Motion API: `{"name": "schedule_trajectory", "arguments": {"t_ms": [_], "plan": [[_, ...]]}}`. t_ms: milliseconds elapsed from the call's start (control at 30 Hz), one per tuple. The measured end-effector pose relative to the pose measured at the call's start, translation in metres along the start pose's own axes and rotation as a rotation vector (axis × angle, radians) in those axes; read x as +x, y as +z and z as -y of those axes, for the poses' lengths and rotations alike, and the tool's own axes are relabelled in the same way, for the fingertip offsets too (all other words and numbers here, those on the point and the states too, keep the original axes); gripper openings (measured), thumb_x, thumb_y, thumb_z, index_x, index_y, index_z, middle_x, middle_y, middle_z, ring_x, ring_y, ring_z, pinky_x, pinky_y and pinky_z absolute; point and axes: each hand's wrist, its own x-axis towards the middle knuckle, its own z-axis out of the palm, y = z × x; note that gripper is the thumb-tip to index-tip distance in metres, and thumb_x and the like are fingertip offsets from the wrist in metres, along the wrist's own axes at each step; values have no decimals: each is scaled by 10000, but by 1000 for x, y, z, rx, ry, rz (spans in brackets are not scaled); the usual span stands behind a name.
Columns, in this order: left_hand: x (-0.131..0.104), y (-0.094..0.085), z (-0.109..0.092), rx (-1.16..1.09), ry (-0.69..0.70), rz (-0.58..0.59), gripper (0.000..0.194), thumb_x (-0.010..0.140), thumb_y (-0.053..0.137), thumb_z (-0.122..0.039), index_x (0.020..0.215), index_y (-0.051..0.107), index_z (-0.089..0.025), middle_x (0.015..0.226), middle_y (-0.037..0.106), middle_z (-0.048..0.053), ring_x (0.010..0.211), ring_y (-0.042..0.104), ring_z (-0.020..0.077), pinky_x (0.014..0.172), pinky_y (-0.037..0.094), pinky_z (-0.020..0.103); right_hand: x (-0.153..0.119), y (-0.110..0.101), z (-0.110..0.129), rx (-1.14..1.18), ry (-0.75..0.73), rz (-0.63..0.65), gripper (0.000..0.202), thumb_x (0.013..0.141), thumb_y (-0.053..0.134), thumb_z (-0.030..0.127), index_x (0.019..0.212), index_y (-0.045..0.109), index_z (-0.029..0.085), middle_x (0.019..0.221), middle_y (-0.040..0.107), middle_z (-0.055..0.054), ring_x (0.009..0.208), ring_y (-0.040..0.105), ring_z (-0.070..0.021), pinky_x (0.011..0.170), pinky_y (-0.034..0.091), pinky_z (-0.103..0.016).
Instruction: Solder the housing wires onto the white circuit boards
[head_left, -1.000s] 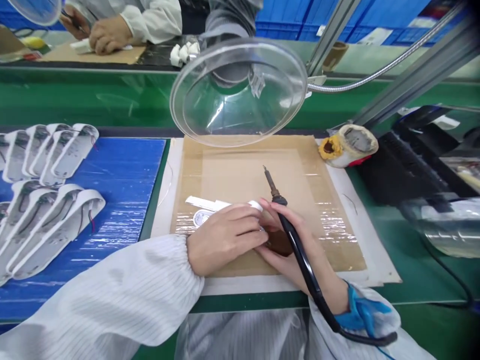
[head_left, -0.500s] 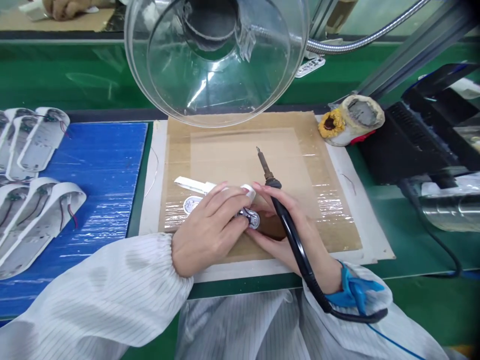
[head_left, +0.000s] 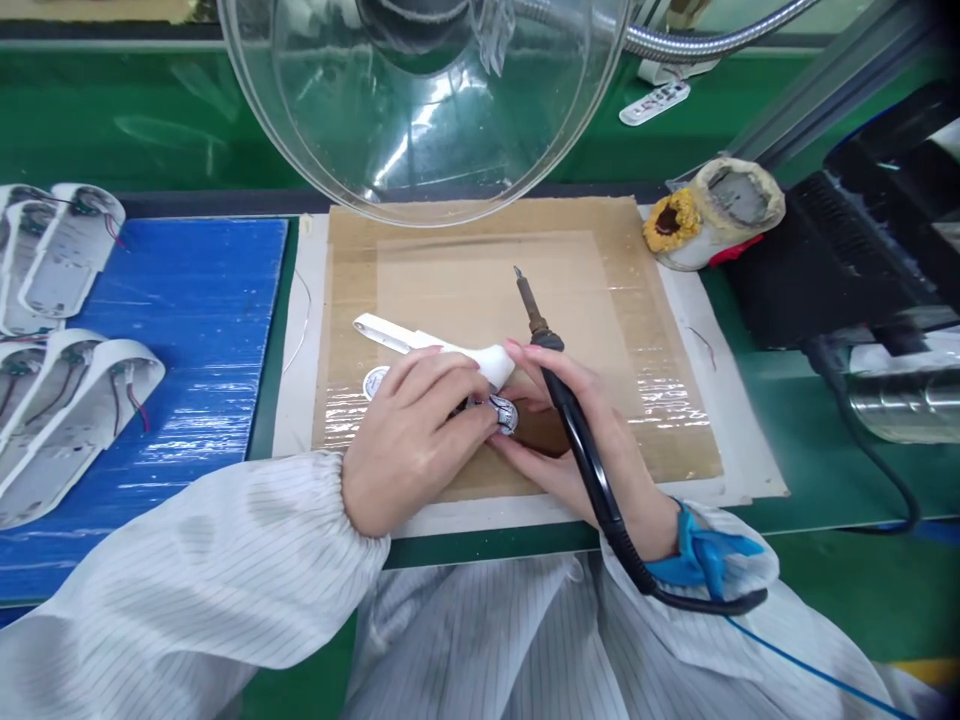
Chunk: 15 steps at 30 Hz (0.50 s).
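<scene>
My left hand is closed over a white plastic part and a piece with a round end and small wiring. The long arm of the white part sticks out to the upper left, its rounded end to the right. My right hand holds a black-handled soldering iron against its palm side, tip pointing up and away. Its fingertips touch the right ends of both pieces. Between the fingers, most of the wired piece is hidden.
White curved housings with wires lie on a blue board at left. A clear fume hood hangs over the cardboard. At right stand a tip-cleaner pot and a black device.
The camera view has shifted, so the scene sits slightly higher. The white part has turned a little and shows more of its rounded right end. Both hands keep nearly the same grip.
</scene>
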Motion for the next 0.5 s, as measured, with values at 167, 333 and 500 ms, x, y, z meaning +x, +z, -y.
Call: {"name": "schedule_trajectory", "arguments": {"t_ms": [167, 333, 500], "plan": [[0, -1, 3, -140, -90, 49, 55, 871, 655, -159, 903, 700, -164, 1263, 572, 125, 1279, 460, 283, 1131, 361, 521, 2, 3, -5, 62, -94, -22, 751, 831, 746, 170, 1464, 356, 274, 1489, 487, -45, 1234, 603, -214, 1175, 432, -376], [2, -5, 2, -202, -217, 145, 86, 892, 616, -204, 856, 693, -207, 1377, 514, 89, 1374, 386, 276, 1191, 223, 549, 1, 3, -5, 159, -99, -32, 799, 797, 791, 154, 1461, 365, 280, 1490, 494, -50, 1047, 694, -158, 1037, 539, -285], [4, -6, 1, -223, -277, 189, 109, 895, 600, -235, 825, 684, -231, 1396, 519, 49, 1389, 378, 246, 1214, 121, 542, -4, -15, -6, 132, -39, -390, 402, 915, 684, 260, 1307, 598, 280, 1158, 728, -12, 878, 739, -166, 921, 579, -338]]}}
